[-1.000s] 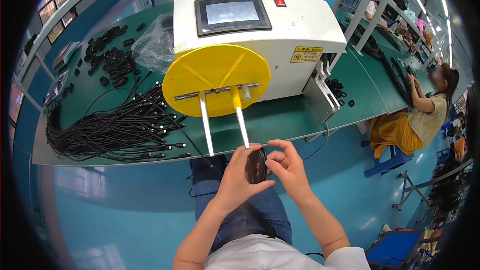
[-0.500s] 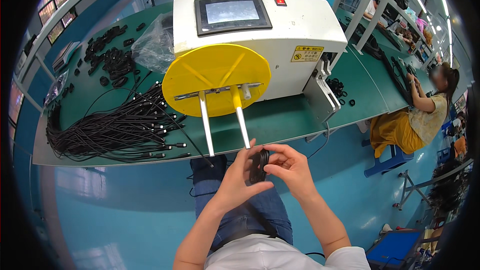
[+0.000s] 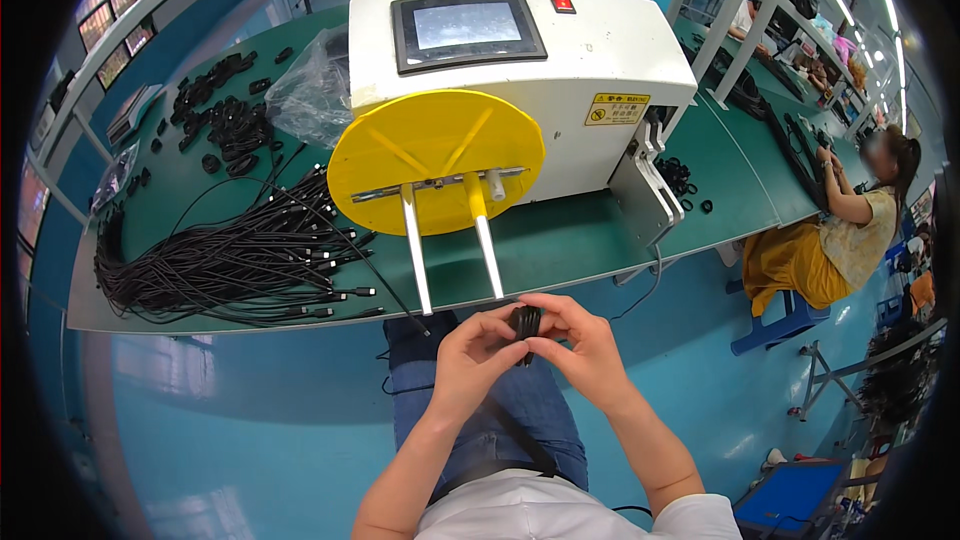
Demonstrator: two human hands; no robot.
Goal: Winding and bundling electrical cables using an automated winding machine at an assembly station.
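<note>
A small coil of black cable [image 3: 525,332] is held up between my two hands over my lap, just off the table's front edge. The fingers of my left hand [image 3: 476,352] close on its left side. My right hand [image 3: 578,340] pinches it from the right, thumb low and fingertips at the top. Right above the hands, two metal rods [image 3: 487,255] stick out from the yellow disc [image 3: 435,155] of a white winding machine [image 3: 580,60]. Nothing is wound around the rods.
Loose black cables [image 3: 220,255] with pale plugs lie in a bundle on the green table [image 3: 560,240] at left. Behind them are small coiled cables [image 3: 220,115] and a clear plastic bag [image 3: 310,85]. Black rings [image 3: 675,175] lie right of the machine. Another person [image 3: 835,210] sits at far right.
My left hand has closed from a spread grip to fingers gathered on the coil. Both hands now grip the coil from its two sides, slightly lower.
</note>
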